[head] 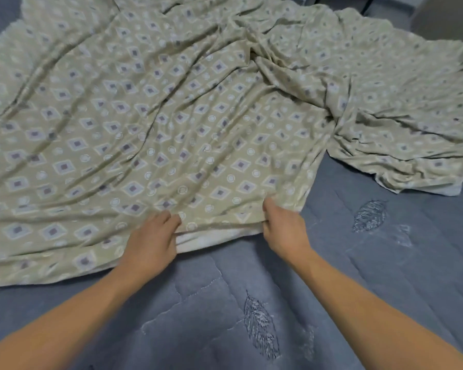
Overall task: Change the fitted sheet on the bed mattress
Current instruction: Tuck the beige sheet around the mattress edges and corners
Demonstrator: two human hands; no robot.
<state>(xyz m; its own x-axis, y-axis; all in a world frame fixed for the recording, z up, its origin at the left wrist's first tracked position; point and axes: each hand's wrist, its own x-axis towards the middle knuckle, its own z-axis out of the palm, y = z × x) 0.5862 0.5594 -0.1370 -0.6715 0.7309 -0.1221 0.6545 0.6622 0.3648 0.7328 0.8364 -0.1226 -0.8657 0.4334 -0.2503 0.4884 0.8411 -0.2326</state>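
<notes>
Two hands pinched the near hem of the patterned fitted sheet (155, 124), left hand (151, 243) and right hand (285, 231) close together, as it lay rumpled over the blue quilted mattress (251, 303). It looked light, limp, best gripped along that edge. No writing was legible.

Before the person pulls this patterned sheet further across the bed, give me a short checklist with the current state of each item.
1. Left hand grips the near edge of the patterned sheet: ok.
2. Right hand grips the same edge: ok.
3. Sheet lies flat: not ok, it is wrinkled and bunched at the right.
4. Sheet covers the blue quilted surface: not ok, the near and right parts are bare.
5. Elastic corners located: cannot tell, none is plainly visible.
6. Far edge seated over the mattress: cannot tell, it runs out of view.
</notes>
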